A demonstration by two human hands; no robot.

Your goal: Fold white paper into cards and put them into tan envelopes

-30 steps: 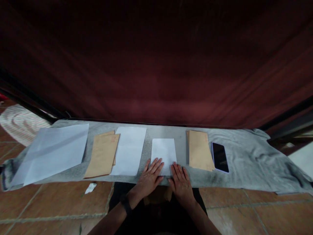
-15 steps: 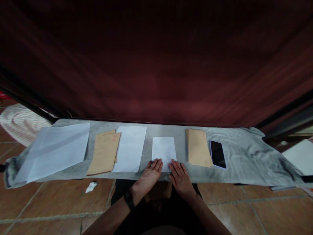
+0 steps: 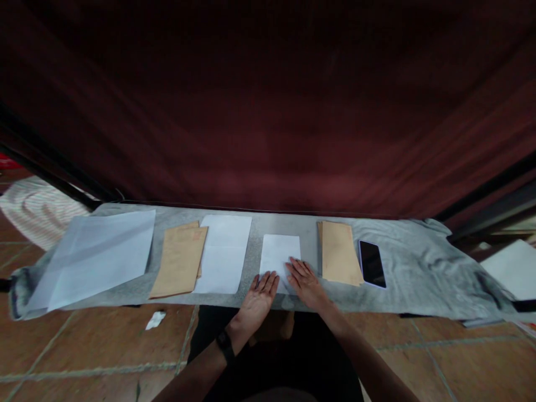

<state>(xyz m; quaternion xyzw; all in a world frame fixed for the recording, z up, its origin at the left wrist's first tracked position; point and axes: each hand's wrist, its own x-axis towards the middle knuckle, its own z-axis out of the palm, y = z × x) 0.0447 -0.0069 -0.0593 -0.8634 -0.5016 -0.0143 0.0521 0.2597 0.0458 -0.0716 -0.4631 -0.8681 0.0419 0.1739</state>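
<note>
A small white rectangle of paper (image 3: 280, 248), perhaps folded, lies flat in front of me on the grey cloth. My left hand (image 3: 260, 290) rests with its fingers stretched out on the paper's near left corner. Higher up on its right side lies my right hand (image 3: 305, 281), fingers flat and slightly spread. Left of the paper is a larger white sheet (image 3: 226, 251), partly covered by a stack of brown envelopes (image 3: 180, 259). Another stack of brown envelopes (image 3: 340, 251) lies to the right of my right hand.
A phone (image 3: 372, 263) with a dark screen lies beside the right-hand envelopes. Large white sheets (image 3: 104, 251) spread over the left end of the grey cloth (image 3: 422, 273). A dark red curtain-like surface (image 3: 268, 111) rises behind. Crumpled white paper (image 3: 156, 320) is on the tiled floor.
My right hand has slid up and slightly left over the small white paper. My left hand stays at its near left corner.
</note>
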